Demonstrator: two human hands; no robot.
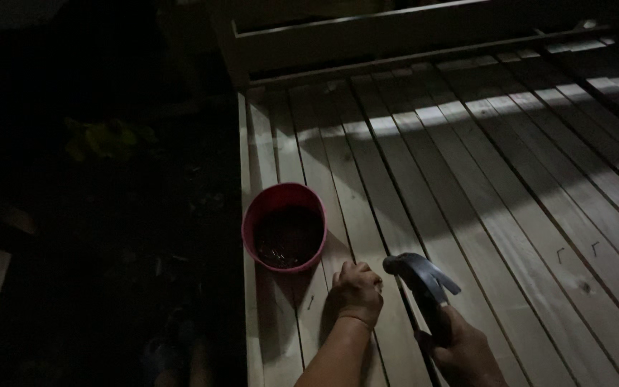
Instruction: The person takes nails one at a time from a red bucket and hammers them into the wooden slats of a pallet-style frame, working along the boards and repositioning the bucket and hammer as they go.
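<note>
Left hand (356,292) pinched something unseen on slats (467,215) beside red bowl (284,226); right hand (467,351) clenched hammer (420,276), raised; nailing unfinished.

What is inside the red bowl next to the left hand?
The red bowl sits on the wooden slats. Small dark, glinting pieces, probably nails, lie at its bottom; the interior is too dim to tell more.

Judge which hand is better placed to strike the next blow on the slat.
Right, probably: the right hand grips the claw hammer, its head raised beside the left hand, which rests fingers-down on the wooden slat by the red bowl.
</note>
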